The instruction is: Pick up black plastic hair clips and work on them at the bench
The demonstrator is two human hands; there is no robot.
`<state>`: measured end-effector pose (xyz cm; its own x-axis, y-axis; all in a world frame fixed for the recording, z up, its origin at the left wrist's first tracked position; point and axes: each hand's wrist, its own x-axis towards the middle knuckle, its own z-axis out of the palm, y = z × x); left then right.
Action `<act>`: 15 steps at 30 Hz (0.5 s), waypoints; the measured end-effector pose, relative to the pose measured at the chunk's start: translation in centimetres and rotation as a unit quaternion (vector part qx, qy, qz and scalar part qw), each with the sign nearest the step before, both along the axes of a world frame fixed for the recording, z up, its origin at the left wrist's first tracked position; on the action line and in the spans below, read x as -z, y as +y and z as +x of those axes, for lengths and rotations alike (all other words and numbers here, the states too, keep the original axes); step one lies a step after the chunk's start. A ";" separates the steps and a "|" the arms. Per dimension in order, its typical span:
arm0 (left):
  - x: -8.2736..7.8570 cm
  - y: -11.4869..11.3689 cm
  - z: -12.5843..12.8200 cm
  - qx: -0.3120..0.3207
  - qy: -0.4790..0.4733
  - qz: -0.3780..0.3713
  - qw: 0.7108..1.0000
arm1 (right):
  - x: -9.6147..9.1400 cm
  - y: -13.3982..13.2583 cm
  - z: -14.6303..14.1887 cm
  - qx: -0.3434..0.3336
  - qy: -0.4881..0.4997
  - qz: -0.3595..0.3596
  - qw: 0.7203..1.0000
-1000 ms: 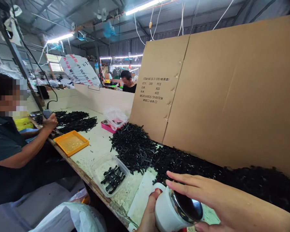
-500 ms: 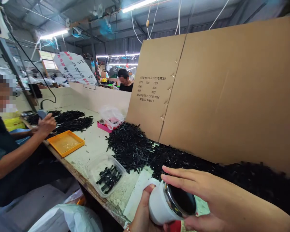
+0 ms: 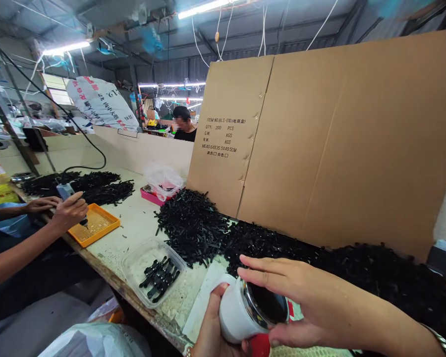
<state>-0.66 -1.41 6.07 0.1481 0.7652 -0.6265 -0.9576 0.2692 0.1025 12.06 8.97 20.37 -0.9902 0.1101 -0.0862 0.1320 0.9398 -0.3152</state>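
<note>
Far left of frame: co-worker's hand grips a corded tool over an orange tray on the counter. Mid-left: clear tub w/ a few black parts. Centre to right: long heap of black parts along the foot of a cardboard wall.

Bottom centre: left hand wrapped round a white cup, tilted, steel-rimmed mouth facing right. Right hand cups over that mouth, fingers flat & spread, thumb touching the cup's lower edge, so it steadies rather than holds.

Step, as I judge it: cup held at the near edge of the counter, just short of the heap, hand at its opening. Next move prob needs a firm left grip & the right hand clearing or reaching into the mouth; can't tell what's inside, interior reads dark
</note>
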 end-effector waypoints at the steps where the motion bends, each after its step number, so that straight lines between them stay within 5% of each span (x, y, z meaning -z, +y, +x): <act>1: -0.1 0.1 0.1 -0.005 0.005 -0.009 1.000 | 0.1 -0.1 -0.1 0.005 -0.005 0.004 1.000; 15: -0.3 0.3 0.5 -0.031 0.016 -0.007 0.999 | 0.9 0.0 0.4 0.024 0.037 -0.008 0.999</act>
